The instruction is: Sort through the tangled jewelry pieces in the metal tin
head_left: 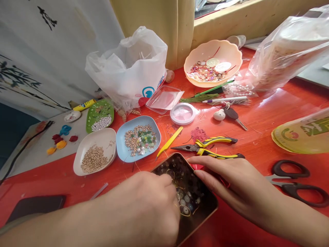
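A dark rectangular tin [203,202] stands tilted towards me at the front of the table, with loose beads [185,200] and thin gold wire loops inside. My left hand [151,206] reaches into it from the left, fingers curled down; its fingertips and anything between them are hidden. My right hand [228,178] holds the tin's right rim, the thumb at the edge and the fingers along the outer side. Beyond the tin lie yellow-and-black needle-nose pliers [191,147] and yellow tweezers [169,142].
Left of the tin are a blue dish [120,147] of mixed beads, a white dish [77,161] of gold beads and a green dish [94,115]. Scissors [290,185] lie right. Behind stand a plastic bag [123,75] and a peach bowl [192,75]; keys [232,115] lie nearer.
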`<state>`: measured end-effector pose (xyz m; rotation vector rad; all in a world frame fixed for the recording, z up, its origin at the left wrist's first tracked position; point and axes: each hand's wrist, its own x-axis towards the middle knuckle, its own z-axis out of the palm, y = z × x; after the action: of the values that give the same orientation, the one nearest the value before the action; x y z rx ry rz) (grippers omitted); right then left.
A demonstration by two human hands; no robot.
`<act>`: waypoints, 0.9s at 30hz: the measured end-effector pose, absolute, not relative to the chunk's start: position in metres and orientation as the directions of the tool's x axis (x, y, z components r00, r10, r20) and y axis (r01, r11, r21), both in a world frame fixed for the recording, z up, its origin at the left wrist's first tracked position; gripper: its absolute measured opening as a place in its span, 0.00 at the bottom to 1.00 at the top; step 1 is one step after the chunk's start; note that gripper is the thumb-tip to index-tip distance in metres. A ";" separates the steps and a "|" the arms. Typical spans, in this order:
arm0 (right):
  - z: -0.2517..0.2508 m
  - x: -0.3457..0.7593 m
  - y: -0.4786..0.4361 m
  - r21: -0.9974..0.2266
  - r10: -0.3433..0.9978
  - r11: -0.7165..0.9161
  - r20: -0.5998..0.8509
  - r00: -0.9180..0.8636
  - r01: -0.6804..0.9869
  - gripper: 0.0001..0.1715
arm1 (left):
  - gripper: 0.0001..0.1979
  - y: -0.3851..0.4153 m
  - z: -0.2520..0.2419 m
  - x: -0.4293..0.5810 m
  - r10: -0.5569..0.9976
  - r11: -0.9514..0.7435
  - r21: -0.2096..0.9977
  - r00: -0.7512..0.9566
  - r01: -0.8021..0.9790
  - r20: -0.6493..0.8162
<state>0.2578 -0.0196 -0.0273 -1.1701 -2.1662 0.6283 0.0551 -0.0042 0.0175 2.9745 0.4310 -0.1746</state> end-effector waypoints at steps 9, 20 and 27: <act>-0.028 0.258 -0.020 -0.645 0.852 0.508 0.282 -0.441 0.571 0.12 | 0.04 0.002 -0.002 0.077 0.423 -0.904 0.061 0.906 0.423 -0.018; -0.030 0.258 -0.020 -0.582 0.842 0.538 0.327 -0.430 0.610 0.11 | 0.05 0.003 -0.008 0.095 0.464 -0.886 -0.053 0.884 0.461 -0.057; -0.030 0.256 -0.020 -0.588 0.835 0.548 0.337 -0.436 0.594 0.11 | 0.05 0.001 -0.006 0.089 0.423 -0.906 -0.004 0.904 0.424 -0.062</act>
<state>0.2561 -0.0199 -0.0300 -1.1461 -2.1804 0.5166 0.0892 0.0007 -0.0062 3.0562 0.6802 -0.0963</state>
